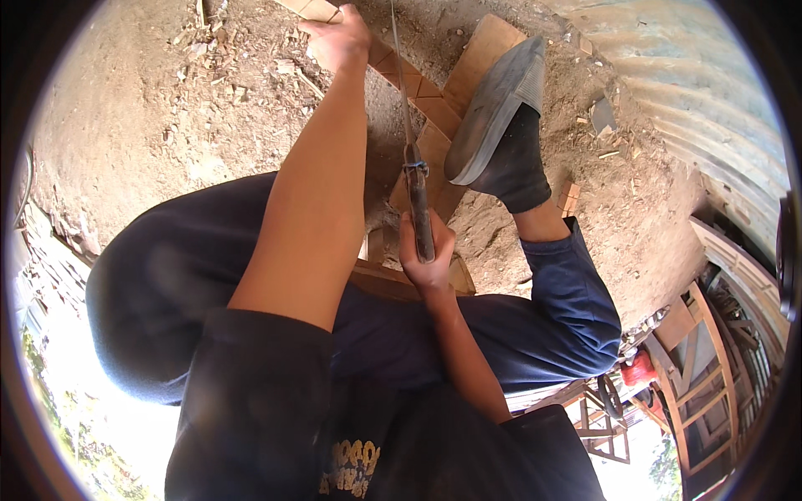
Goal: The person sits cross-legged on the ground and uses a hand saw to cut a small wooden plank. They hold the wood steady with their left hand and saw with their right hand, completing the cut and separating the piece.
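Note:
My right hand [430, 255] is wrapped round the dark handle of a handsaw [421, 209]. Seen nearly edge-on, its thin blade points away from me and crosses over a long wooden strip [386, 63]. Dark lines run across that strip at intervals; whether they are cuts or marks I cannot tell. At the far end my left hand [338, 40] grips the strip, its fingers partly hidden. My foot, in a grey slip-on shoe [497, 108], rests by the strip's near end, over a wider board [484, 58].
Wood chips and offcuts [288, 67] are scattered on the dirt floor [225, 108]. Corrugated metal sheeting [693, 67] rises at the right. Wooden frames [710, 392] lean at the lower right beside a red object [639, 369]. A small wood block [569, 199] lies near my ankle.

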The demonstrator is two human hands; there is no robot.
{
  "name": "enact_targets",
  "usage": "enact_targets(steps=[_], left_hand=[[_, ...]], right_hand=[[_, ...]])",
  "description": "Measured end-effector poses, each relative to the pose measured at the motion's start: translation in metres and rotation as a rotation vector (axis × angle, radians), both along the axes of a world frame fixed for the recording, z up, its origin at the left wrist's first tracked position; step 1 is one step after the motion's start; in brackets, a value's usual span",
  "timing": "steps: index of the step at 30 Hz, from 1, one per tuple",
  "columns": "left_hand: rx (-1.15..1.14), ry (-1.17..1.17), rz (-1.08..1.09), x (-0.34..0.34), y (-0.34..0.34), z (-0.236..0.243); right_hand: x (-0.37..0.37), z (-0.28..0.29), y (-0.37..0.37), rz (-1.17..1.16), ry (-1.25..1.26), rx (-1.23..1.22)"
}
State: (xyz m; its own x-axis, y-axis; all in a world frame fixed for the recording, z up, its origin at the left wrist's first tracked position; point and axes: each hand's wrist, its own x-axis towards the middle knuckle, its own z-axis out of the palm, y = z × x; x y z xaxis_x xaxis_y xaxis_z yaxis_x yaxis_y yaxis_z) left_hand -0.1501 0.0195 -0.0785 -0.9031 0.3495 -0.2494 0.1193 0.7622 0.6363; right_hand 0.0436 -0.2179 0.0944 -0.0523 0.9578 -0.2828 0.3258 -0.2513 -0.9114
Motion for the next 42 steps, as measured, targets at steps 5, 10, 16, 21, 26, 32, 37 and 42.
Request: enact_targets(steps=[5,10,16,21,26,32,37,42], left_hand=[[0.073,0.009,-0.048,0.000,0.000,-0.005],[0.017,-0.019,-0.026,0.004,0.002,0.004],[0.051,-0.008,-0.018,-0.003,-0.003,0.000],[-0.007,-0.033,-0.012,0.003,0.004,0.002],[0.043,-0.043,-0.021,0.006,0.001,0.009],[0.006,-0.046,-0.008,0.006,0.004,0.012],[0.000,-0.010,-0.018,0.007,0.000,0.004],[0.003,-0.061,-0.042,-0.001,0.000,0.001]], right_hand=[[-0.021,-0.002,0.039,-0.023,0.029,-0.097],[-0.006,-0.002,0.008,-0.011,-0.027,-0.004],[-0.021,0.003,0.034,0.055,-0.074,-0.001],[-0.014,-0.002,0.002,0.005,-0.109,0.008],[-0.013,-0.005,0.011,-0.009,-0.100,0.055],[-0.018,0.000,0.014,-0.038,-0.048,-0.014],[-0.012,0.000,0.008,0.005,-0.050,0.026],[-0.028,0.002,0.020,-0.024,-0.033,-0.028]])
